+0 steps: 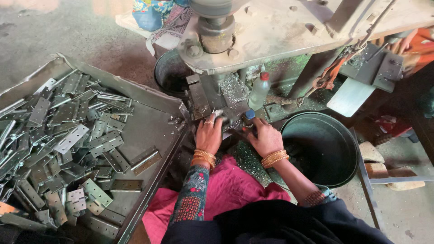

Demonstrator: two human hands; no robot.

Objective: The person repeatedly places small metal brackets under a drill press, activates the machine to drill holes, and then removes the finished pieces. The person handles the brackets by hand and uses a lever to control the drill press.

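Right under the drill head, a small metal piece sits on the press bed, and my left hand has its grip closed on it, fingertips pinching. My right hand rests just beside; whether its grip holds anything I cannot tell. A blue-capped bottle stands between them. Hinges fill the tray on my left, and a dark bucket is on my right.

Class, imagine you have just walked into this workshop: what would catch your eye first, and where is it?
First, the heap of grey metal hinges filling the tray at the left. Next, the left hand and right hand, both with orange bangles, meeting under the press machine at centre, with a dark bucket just to their right.
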